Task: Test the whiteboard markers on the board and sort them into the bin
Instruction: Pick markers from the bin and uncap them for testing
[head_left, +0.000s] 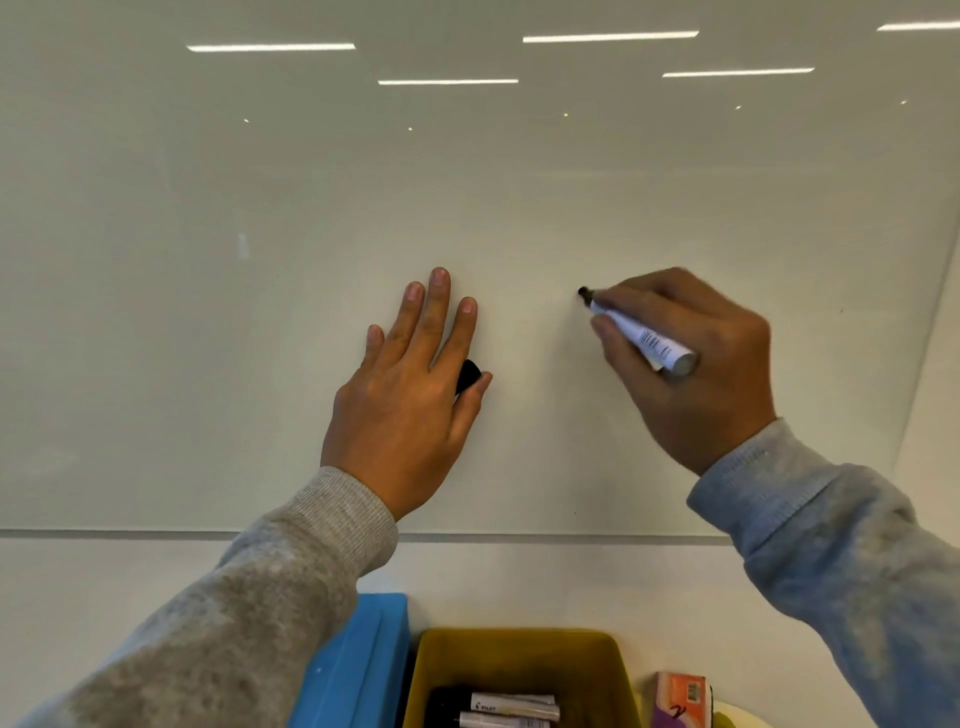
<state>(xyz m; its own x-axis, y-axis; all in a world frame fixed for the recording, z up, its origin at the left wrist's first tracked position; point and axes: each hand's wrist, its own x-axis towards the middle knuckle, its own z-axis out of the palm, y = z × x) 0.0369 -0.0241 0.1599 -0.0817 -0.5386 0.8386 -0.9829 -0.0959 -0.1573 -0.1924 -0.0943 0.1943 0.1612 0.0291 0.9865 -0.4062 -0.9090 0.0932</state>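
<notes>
My right hand (685, 358) grips an uncapped white marker (641, 336); its black tip touches the whiteboard (260, 312), and no ink mark shows there. My left hand (410, 384) lies flat against the board with its fingers straight. Its thumb pins a black cap (467, 375) under the palm. Below the board stands a yellow bin (519, 649) holding a few white and black markers (511, 706).
A blue bin (363, 660) sits left of the yellow one, partly behind my left sleeve. An orange and purple board eraser (681, 696) lies to the right of the yellow bin. The board's lower edge (571, 538) runs just below my wrists.
</notes>
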